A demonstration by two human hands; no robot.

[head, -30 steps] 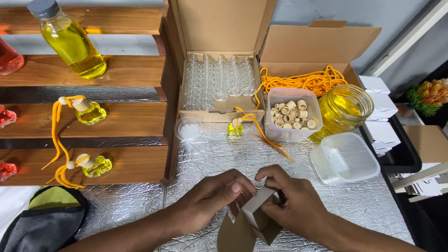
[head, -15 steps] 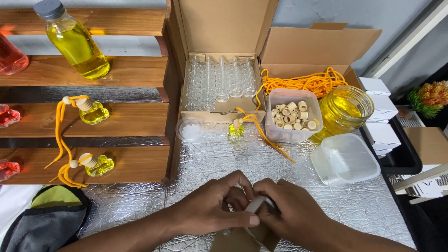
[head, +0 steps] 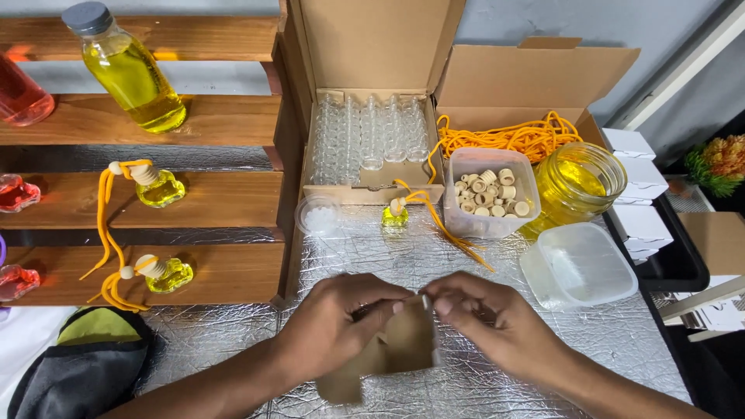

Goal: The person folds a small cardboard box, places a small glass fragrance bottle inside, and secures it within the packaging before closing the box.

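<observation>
While both hands are pinching it at the near table edge, the small brown cardboard box (head: 400,349) is lying between them, long axis slanting down to the left; the left hand (head: 334,330) is closing on its side, the right hand (head: 485,322) gripping its top flap. Beyond are sitting a tall open carton (head: 372,46) and white boxes (head: 636,186).

The small box (head: 400,349) was plain brown cardboard, unprinted, and only partly folded up. It sat low at the front, just above the silver quilted mat, tilted with its upper edge toward the far side. One loose flap hung down at its lower left corner. The top stood open, or seemed to; the upper edge was partly hidden, so that could not be told for certain.
</observation>
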